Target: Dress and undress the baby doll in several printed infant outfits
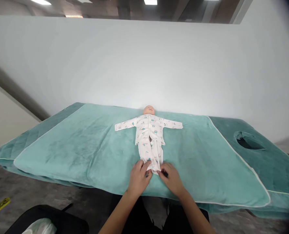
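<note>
With left hand [139,178], pinched white printed cloth trousers [145,149] near one leg end, probably to hold them flat; saw them below a face-up, pink-headed doll [149,110], supported on a green plush-covered bed [100,159]; with right hand [172,178], pinched the other leg end.

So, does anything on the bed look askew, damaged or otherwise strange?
The white shirt parts at its lower front, where a small dark patch stands out against the white trousers; I cannot tell what it is.
</note>
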{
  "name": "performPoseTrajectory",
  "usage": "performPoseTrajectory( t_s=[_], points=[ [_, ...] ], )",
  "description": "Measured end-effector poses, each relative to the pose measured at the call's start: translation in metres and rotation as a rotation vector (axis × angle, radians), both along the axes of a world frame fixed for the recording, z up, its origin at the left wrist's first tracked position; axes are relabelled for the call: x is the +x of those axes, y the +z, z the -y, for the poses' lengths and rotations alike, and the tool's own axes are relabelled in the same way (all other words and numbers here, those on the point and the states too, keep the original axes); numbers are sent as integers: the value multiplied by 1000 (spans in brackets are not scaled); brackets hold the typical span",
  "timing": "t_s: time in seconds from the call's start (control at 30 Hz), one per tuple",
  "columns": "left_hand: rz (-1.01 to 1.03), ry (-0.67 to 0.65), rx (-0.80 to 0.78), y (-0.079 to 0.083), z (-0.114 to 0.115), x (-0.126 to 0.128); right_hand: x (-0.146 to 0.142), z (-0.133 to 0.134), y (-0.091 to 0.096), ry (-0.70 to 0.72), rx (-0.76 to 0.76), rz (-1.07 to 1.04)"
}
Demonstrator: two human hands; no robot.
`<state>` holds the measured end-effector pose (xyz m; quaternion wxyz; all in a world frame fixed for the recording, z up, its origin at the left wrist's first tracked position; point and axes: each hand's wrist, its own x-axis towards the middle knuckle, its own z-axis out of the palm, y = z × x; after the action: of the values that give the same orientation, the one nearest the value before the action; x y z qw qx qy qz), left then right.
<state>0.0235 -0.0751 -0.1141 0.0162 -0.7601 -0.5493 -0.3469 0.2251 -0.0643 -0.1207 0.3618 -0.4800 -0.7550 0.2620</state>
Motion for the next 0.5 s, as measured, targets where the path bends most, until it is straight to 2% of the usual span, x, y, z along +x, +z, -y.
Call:
performPoseTrajectory(
  t_s=[0.17, 0.23, 0.37, 0.43, 0.5],
  points=[
    [-48, -64, 64, 18, 14, -20, 10, 18, -6, -23, -71, -187],
    [-27, -121, 87, 23, 22, -28, 10, 23, 1, -34, -83, -212],
    [32, -179, 140, 33, 31, -36, 2, 24, 28, -35, -75, -279],
    [59, -165, 127, 32, 32, -39, -3, 21, 37, -37, -66, -301],
    [69, -144, 88, 25, 34, -41, -9, 20, 37, -39, -74, -281]
  ],
)
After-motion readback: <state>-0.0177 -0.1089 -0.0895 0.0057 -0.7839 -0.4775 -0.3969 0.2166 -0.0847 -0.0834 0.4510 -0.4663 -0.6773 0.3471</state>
